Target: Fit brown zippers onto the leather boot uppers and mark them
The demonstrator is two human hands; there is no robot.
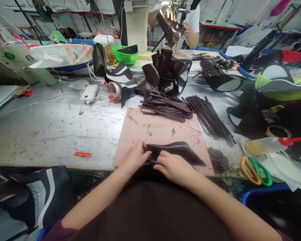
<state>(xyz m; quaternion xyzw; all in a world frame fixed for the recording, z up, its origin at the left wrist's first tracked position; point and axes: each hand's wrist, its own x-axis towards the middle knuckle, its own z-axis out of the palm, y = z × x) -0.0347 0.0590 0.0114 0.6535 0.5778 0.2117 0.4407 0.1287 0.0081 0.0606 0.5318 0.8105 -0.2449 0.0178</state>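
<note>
Dark-brown leather piece (pixel 180 150) lies on the pink mat (pixel 160 129); left hand (pixel 135 159) and right hand (pixel 174 167) both pinch its near edge. Folding step, judged; next move needs even pressure along the crease.

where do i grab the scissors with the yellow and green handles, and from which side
Take the scissors by the yellow and green loops from the near right. They lie flat by the front edge of the table with the loops toward the person and the blades pointing away, toward the squeeze bottle. The right hand is nearest.
</note>
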